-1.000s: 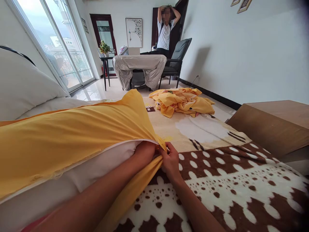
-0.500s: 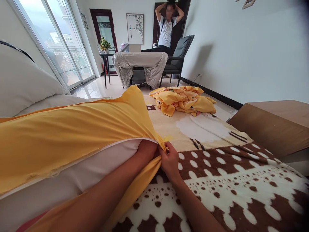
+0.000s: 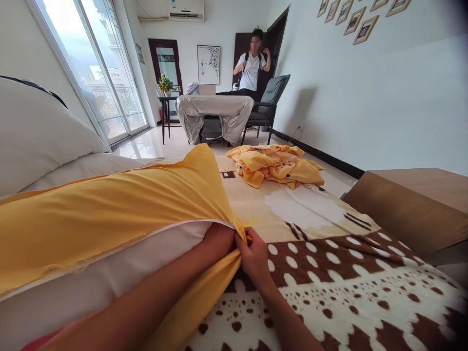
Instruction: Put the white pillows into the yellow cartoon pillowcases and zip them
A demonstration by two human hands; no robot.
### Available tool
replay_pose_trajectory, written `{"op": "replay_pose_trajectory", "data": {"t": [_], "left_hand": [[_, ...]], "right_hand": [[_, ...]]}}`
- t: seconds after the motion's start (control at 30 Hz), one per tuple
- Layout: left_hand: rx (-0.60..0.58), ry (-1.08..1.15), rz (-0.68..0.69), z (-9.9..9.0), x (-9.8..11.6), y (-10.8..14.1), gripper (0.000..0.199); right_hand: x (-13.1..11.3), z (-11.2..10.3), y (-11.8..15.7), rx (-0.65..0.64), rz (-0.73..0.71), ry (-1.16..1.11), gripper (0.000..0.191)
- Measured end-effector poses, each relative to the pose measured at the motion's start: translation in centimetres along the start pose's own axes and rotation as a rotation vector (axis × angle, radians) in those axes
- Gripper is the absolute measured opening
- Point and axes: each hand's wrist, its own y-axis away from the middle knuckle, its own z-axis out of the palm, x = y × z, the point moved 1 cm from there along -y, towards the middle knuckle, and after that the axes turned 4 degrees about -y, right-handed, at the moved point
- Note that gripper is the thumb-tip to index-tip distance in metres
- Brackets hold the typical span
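A yellow pillowcase [image 3: 120, 209] lies across the left of the bed, its long side open along a pale edging. White filling, apparently a pillow [image 3: 146, 248], shows through the gap. My left hand [image 3: 222, 238] reaches inside at the right end of the opening; its fingers are hidden by the fabric. Just outside that corner, my right hand [image 3: 255, 256] is closed, pinching the gathered yellow fabric between thumb and fingers. Beneath both arms, more yellow cloth hangs down over the blanket.
A brown, cream and white patterned blanket [image 3: 307, 209] covers the bed. Crumpled yellow printed cloth [image 3: 274, 163] lies at its far end. A brown box-like piece [image 3: 405, 204] stands at the right. Beyond are a covered table [image 3: 215, 105], a dark chair [image 3: 270, 100] and a person [image 3: 250, 68].
My view has tilted up a little, so the scene sits lower. Both hands keep their places at the pillowcase corner. The person at the back has lowered their arms from their head.
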Motion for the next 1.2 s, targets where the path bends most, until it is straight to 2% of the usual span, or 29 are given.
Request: {"op": "replay_pose_trajectory", "data": {"t": [0.13, 0.2, 0.3, 0.4, 0.43, 0.5, 0.6, 0.7, 0.77, 0.8, 0.87, 0.93, 1.0, 1.07, 1.1, 1.2], "left_hand": [[0.103, 0.063, -0.003, -1.6, 1.2, 3.4, 0.027], [0.137, 0.311, -0.082, -2.2, 1.8, 5.1, 0.03], [0.057, 0.842, -0.232, -2.7, 2.1, 6.7, 0.038], [-0.026, 1.125, -0.245, -3.9, 1.8, 6.8, 0.064], [-0.034, 1.142, -0.237, -4.6, 1.7, 6.5, 0.065], [-0.029, 1.094, -0.233, -6.5, 1.8, 5.6, 0.055], [0.03, 1.015, -0.304, -10.1, 2.3, 4.4, 0.032], [0.075, 1.023, -0.424, -13.5, 2.1, 4.8, 0.03], [0.008, 0.929, -0.471, -15.0, 1.4, 6.6, 0.036], [-0.029, 0.805, -0.489, -15.4, 0.9, 7.9, 0.038], [-0.013, 0.393, -0.54, -15.6, -0.3, 10.7, 0.032], [0.144, -0.111, -0.588, -15.5, -1.4, 13.1, 0.026], [0.349, -0.463, -0.584, -15.7, -2.0, 14.1, 0.028], [0.541, -0.606, -0.497, -17.1, -2.2, 13.1, 0.027], [0.632, -0.631, -0.414, -18.4, -2.0, 12.1, 0.027], [0.868, -0.695, -0.124, -24.1, -0.1, 7.9, 0.03]], "right_hand": [[-0.3, 0.0, 0.3, -0.035, 0.003, -0.143, 0.03], [-0.4, -0.4, 0.1, -0.057, 0.035, -0.224, 0.034], [0.1, -1.4, -1.0, -0.087, 0.09, -0.276, 0.042], [1.2, -1.9, -2.3, 0.018, 0.039, -0.055, 0.033], [1.6, -1.8, -2.7, 0.022, 0.032, 0.027, 0.036], [2.3, -1.2, -3.1, -0.105, 0.064, 0.081, 0.045], [2.5, -0.8, -3.1, -0.356, 0.124, -0.092, 0.039], [2.2, -2.5, -3.0, -0.409, 0.241, -0.278, 0.044], [2.2, -4.3, -2.9, -0.475, 0.369, -0.307, 0.048], [2.3, -5.1, -2.8, -0.528, 0.428, -0.286, 0.048], [2.5, -6.1, -2.6, -0.626, 0.528, -0.213, 0.045], [2.3, -6.0, -2.4, -0.689, 0.582, -0.184, 0.044], [1.1, -5.1, -2.2, -0.699, 0.546, -0.234, 0.044], [-1.1, -4.3, -2.0, -0.618, 0.448, -0.316, 0.044], [-2.3, -4.1, -1.8, -0.525, 0.402, -0.359, 0.045], [-5.5, -5.2, -0.3, -0.086, 0.255, -0.454, 0.054]]}}
